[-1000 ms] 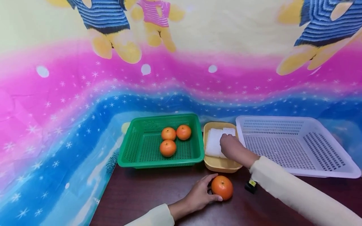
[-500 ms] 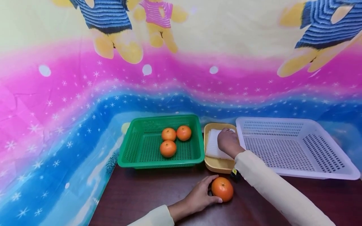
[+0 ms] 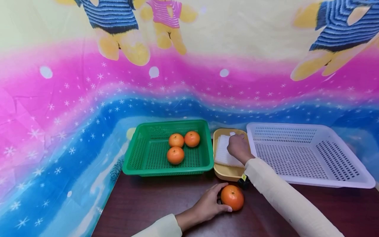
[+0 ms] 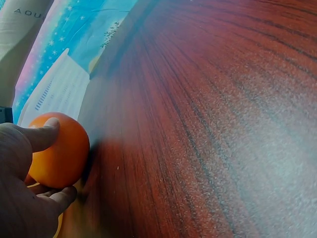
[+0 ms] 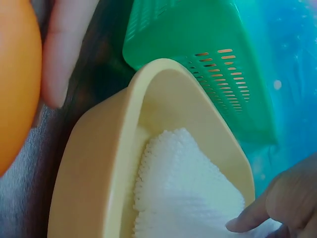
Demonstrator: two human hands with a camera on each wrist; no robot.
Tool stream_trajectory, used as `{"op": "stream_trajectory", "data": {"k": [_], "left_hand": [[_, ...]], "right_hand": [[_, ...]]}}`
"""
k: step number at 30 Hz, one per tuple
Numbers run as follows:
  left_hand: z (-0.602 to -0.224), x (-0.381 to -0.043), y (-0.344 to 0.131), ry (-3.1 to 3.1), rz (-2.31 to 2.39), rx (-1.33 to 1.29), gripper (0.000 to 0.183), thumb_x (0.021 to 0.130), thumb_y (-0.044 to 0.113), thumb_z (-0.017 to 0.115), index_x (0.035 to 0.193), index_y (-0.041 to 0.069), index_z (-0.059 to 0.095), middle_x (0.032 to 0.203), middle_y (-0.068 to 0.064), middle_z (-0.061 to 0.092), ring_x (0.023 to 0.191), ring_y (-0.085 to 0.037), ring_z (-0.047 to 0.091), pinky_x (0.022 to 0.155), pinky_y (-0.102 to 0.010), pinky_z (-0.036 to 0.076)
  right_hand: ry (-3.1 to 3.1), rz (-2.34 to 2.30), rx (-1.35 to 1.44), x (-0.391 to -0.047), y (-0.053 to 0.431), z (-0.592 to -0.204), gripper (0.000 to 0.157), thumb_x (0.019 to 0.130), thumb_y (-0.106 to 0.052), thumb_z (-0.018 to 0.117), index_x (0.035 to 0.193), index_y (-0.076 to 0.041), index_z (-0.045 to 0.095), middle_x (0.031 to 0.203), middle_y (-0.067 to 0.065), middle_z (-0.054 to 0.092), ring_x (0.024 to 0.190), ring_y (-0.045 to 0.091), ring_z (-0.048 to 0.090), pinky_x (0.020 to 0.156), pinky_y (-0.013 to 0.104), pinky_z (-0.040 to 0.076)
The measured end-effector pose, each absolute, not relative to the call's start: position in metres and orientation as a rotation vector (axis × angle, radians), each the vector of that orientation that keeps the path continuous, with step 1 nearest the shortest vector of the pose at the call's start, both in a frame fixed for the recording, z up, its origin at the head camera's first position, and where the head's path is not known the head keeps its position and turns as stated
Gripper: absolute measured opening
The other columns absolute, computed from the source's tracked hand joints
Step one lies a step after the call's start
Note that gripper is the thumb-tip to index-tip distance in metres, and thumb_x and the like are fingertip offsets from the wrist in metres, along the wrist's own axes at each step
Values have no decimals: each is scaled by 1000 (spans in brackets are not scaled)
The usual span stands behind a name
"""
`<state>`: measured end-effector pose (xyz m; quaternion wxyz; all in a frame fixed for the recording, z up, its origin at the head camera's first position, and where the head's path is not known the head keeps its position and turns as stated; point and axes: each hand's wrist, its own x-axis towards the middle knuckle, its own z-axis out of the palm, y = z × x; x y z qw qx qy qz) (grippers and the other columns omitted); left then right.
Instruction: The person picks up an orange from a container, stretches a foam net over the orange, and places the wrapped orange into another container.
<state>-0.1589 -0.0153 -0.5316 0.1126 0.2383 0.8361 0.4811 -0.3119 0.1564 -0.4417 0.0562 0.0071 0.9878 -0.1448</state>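
Observation:
On the dark wooden table, my left hand [image 3: 208, 204] holds an orange [image 3: 232, 197], thumb on the near side and fingers on the far side. The left wrist view shows the thumb on top of this orange [image 4: 62, 156] and fingertips below it. My right hand [image 3: 239, 148] reaches into the small yellow tray [image 3: 228, 172], its fingers curled at a stack of white foam fruit nets [image 3: 223, 153]. Close up, a right fingertip pinches at the edge of the foam nets [image 5: 185, 193]; the thumb is hidden.
Left of the tray stands a green basket [image 3: 139, 171] with three oranges [image 3: 175, 155] in it. A white basket [image 3: 319, 161] sits on the right. Behind everything hangs a printed cloth [image 3: 189, 82]. A small black object [image 3: 243, 181] shows by the right wrist.
My right hand has shifted slightly left and farther into the tray over the foam nets, then stays nearly in place. The left hand and its orange have barely moved.

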Motion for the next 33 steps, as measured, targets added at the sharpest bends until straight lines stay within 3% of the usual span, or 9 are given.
{"op": "stream_trajectory", "data": {"k": [3, 5, 7, 10, 14, 17, 26, 33], "left_hand": [[-531, -160, -15, 2420, 1441, 680, 80, 78, 21, 91, 147, 9, 52, 141, -2, 60, 126, -8, 58, 104, -23, 49], [-531, -160, -14, 2406, 1448, 671, 80, 78, 20, 91, 147, 9, 52, 142, -3, 60, 125, -9, 58, 103, -23, 50], [-530, -161, -14, 2403, 1444, 664, 80, 78, 20, 91, 147, 8, 52, 142, -4, 60, 125, -9, 58, 102, -22, 50], [-530, -162, -14, 2398, 1433, 650, 80, 78, 22, 91, 147, 9, 52, 143, -4, 59, 125, -9, 59, 101, -21, 51], [-530, -162, -15, 2369, 1446, 632, 80, 78, 20, 91, 147, 9, 53, 144, -6, 59, 124, -10, 60, 100, -21, 51], [-530, -162, -14, 2355, 1458, 631, 80, 78, 18, 91, 147, 9, 53, 144, -6, 59, 124, -10, 60, 99, -20, 51], [-529, -161, -12, 2320, 1525, 620, 81, 78, 14, 90, 148, 4, 51, 146, -11, 57, 122, -14, 63, 96, -16, 51], [-531, -161, -14, 2248, 1581, 591, 82, 79, 13, 89, 150, 4, 49, 149, -13, 54, 126, -19, 62, 96, -16, 52]], "right_hand": [[3013, -495, -10, -312, 159, -442, 23, 98, 5, 41, 103, 15, 60, 103, 31, 55, 59, 21, 45, 51, 31, 38], [3027, -501, -36, -313, 160, -441, 28, 97, 5, 42, 118, 20, 53, 93, 27, 58, 57, 22, 50, 50, 31, 39], [3046, -495, -37, -313, 161, -439, 31, 96, 4, 46, 123, 19, 51, 81, 22, 59, 60, 25, 54, 50, 33, 41], [3082, -509, -19, -315, 164, -432, 25, 93, 2, 52, 115, 12, 58, 75, 18, 61, 64, 29, 60, 50, 39, 46], [3161, -576, -27, -315, 171, -416, 16, 88, 2, 55, 100, 7, 64, 86, 24, 67, 72, 36, 65, 56, 49, 53], [3226, -679, -44, -314, 179, -404, 21, 89, -1, 59, 107, 7, 67, 98, 28, 71, 79, 42, 68, 61, 52, 55], [3005, -1210, -62, -306, 200, -384, 39, 96, -18, 71, 125, 6, 63, 124, 29, 68, 109, 40, 68, 84, 48, 59], [2815, -1418, -131, -285, 204, -385, 39, 96, -23, 74, 125, 2, 64, 119, 23, 72, 102, 29, 68, 83, 36, 57]]}}
